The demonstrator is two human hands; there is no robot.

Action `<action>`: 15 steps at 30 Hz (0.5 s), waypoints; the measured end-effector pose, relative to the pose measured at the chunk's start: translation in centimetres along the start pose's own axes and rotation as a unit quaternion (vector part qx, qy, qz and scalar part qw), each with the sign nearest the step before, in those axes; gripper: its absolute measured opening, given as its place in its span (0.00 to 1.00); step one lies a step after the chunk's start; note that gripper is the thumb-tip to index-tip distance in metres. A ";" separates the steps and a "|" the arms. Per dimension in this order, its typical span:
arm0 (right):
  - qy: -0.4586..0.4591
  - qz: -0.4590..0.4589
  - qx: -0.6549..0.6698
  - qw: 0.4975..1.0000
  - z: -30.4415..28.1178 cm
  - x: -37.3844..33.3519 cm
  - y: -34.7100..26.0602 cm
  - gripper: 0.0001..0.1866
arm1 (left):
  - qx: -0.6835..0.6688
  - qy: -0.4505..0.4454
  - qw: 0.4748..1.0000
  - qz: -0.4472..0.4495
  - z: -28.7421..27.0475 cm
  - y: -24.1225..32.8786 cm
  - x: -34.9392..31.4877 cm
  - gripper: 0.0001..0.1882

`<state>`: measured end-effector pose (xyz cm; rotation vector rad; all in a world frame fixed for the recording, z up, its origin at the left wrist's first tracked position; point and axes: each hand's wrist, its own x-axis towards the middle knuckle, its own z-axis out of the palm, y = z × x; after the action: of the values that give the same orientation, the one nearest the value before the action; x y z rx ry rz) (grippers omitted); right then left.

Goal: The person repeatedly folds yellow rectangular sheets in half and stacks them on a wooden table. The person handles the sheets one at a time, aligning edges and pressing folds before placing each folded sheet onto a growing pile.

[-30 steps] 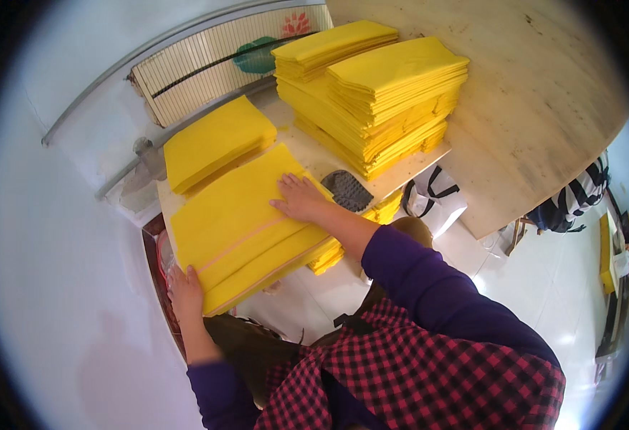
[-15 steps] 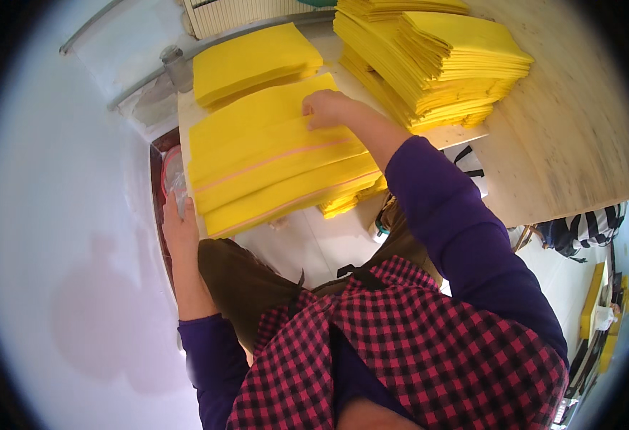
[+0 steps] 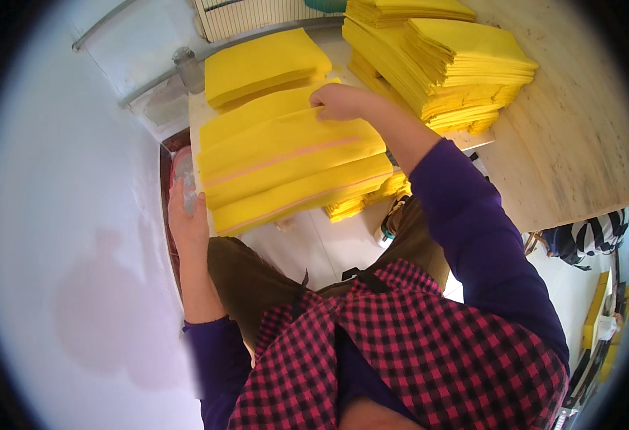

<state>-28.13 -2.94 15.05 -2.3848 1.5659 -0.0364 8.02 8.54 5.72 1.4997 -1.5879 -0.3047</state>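
A stack of folded yellow cloth sheets lies in front of me, with pink lines running across it. My right hand is closed at the far edge of the top yellow sheet, finger and thumb pinching it; the cloth lifts slightly there. At the stack's left side, my left hand is held with thumb and fingers apart, close to the table edge and gripping nothing. Just behind sits another folded yellow stack.
Tall piles of folded yellow cloth stand at the far right on the wooden table. A glass jar is at the far left, beside the wall. More yellow cloth shows below the tabletop, near my knees.
My right hand has closed on the top sheet's far edge and pulled it slightly up toward me. The left hand stays beside the stack. The whole view has shifted a little.
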 end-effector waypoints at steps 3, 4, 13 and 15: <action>0.081 -0.015 -0.056 0.995 -1.3 -2.9 -2.0 0.12 | 0.000 0.004 1.000 0.000 -0.6 2.3 0.2 0.30; 0.109 -0.016 -0.077 0.991 -1.7 -3.9 -2.7 0.12 | -0.007 0.004 1.000 -0.009 -0.8 3.0 0.2 0.32; 0.197 -0.048 -0.142 0.969 -3.5 -11.6 -6.3 0.07 | -0.276 -0.022 0.957 -0.083 -1.1 5.8 -0.1 0.40; 0.212 -0.064 -0.132 0.966 -4.2 -13.0 -6.3 0.06 | -0.388 -0.055 0.916 -0.089 -0.8 5.4 -0.1 0.38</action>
<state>-28.53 10.20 22.38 -2.8282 1.6777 -0.4147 4.98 10.21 9.88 0.9976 -1.1835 -1.0097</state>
